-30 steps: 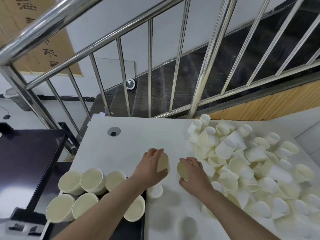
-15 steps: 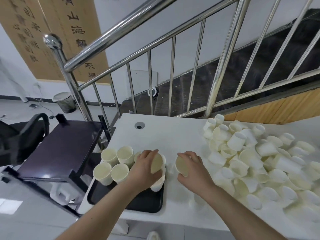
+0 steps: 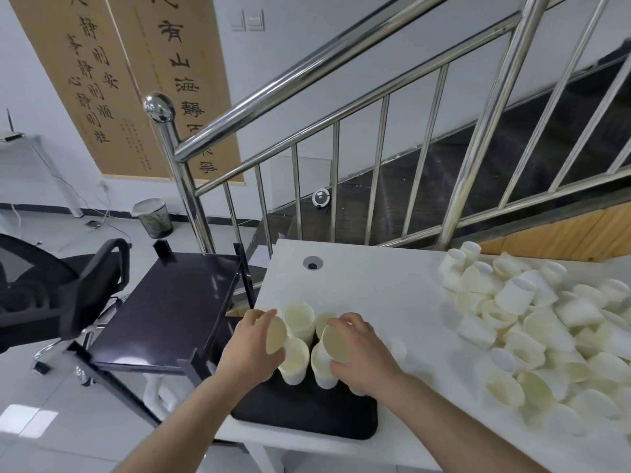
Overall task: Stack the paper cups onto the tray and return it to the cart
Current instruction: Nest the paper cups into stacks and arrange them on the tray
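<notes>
Behind railing (image 3: 341,80), calligraphy scrolls (image 3: 177,73): 山海

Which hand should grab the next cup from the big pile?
Right. The right hand is on the side of the loose cup pile; the left hand is over the tray, farther away. Both hold cups now.

Both hands hide cups (image 3: 296,360) on tray (image 3: 307,414).

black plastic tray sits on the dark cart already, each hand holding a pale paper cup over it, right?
Not quite. The head view shows the black plastic tray on the white table, at its near left corner, not on the dark cart beside it. The rest holds: the left hand and right hand each grip a pale paper cup over it.
</notes>
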`<state>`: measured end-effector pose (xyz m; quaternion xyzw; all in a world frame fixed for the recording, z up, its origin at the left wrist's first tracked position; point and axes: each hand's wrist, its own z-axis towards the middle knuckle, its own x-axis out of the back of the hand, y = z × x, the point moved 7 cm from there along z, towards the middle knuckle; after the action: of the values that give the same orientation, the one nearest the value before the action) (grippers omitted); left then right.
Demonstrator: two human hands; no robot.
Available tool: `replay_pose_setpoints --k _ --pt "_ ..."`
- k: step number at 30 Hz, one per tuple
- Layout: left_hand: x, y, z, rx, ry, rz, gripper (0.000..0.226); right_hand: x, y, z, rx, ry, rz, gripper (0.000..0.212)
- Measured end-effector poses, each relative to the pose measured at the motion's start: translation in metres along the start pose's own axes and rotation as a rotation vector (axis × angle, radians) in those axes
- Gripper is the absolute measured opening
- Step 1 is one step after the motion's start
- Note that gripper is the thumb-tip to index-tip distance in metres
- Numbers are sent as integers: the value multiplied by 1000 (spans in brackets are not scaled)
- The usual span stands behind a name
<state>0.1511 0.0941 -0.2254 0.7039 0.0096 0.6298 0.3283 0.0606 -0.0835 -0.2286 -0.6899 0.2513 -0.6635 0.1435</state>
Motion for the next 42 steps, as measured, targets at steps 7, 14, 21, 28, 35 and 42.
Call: replay_pose_setpoints --k 7,14,21,28,35,42 --pt "3 -51 23 8 -90 29 75 -43 -38 42 -21 -58 -20 67" --pt "-19 -67 34 -14 -196 29 74 -71 -47 63 -31 -96 -138 65" --pt "-38 -74 38 -46 -287 94 78 -86 -46 70 -7 -121 -225 67" --pt "-45 -82 36 -61 -306 104 68 -96 -36 68 -52 -115 -219 62" --pt "-47 -84 35 -85 -294 73 64 -106 -31 70 -77 -71 -164 61" --pt "-46 -79 35 -138 -275 133 63 -105 -29 69 -118 -63 -154 68"
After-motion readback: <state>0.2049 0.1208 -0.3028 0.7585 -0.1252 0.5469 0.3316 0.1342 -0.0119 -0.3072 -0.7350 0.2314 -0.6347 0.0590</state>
